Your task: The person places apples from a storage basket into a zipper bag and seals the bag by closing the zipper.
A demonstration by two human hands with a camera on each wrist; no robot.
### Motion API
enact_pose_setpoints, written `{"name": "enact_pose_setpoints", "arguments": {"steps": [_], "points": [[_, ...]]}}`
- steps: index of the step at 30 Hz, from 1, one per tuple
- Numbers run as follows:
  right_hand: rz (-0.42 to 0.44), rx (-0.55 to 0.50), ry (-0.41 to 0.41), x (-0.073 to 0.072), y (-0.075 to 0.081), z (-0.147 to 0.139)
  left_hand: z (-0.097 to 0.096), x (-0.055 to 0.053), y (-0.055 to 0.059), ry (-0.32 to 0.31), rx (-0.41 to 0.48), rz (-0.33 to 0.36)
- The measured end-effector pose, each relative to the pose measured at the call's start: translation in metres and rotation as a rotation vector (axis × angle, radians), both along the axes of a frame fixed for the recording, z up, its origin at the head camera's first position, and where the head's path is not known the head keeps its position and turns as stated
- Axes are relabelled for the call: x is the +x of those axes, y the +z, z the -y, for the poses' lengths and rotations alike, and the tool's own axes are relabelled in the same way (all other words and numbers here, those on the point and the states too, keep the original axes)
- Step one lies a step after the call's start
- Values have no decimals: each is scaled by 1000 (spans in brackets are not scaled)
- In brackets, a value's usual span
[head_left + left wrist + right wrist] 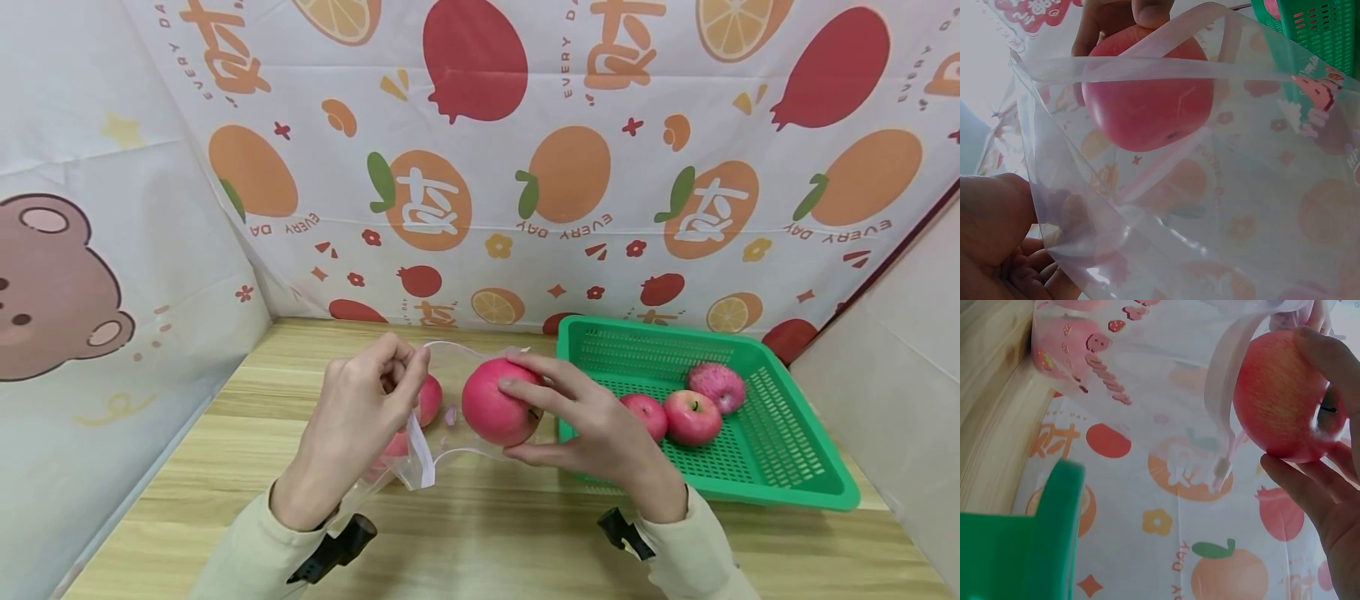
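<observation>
A clear plastic bag (pixel 422 454) with small printed figures is held by its pale rim, pinched by my left hand (pixel 352 425). Its mouth gapes toward the right. My right hand (pixel 592 417) grips a red apple (pixel 491 404) with thumb and fingers around its stem side. That apple is at the bag's mouth; in the left wrist view the rim crosses in front of it. Other apples (pixel 430 402) show inside the bag's left part, partly hidden by my left hand. In the right wrist view the held apple (pixel 1282 397) has its stem toward my palm.
To the right on the wooden table (pixel 510 542) stands a green plastic basket (pixel 816 421), with 3 apples (pixel 693 418) visible in it. A fruit-printed cloth (pixel 480 275) hangs behind the table, and a bear-printed sheet (pixel 172 250) hangs on the left.
</observation>
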State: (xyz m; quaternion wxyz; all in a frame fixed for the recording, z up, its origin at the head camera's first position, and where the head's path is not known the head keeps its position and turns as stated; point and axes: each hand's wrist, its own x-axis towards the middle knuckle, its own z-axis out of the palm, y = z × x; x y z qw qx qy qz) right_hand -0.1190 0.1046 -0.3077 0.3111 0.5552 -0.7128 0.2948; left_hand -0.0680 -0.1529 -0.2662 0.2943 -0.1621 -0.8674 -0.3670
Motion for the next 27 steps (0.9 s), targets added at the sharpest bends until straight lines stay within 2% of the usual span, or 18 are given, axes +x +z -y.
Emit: {"name": "enact_pose_setpoints", "arguments": {"steps": [10,15,27], "points": [[30,96,-29,3,-3,12,0,-1,1,6,-11,-24],[56,131,-10,3,-5,17,-1,-1,1,7,-10,-46],[160,235,24,8,-6,26,-3,-2,0,7,-5,-49]]}}
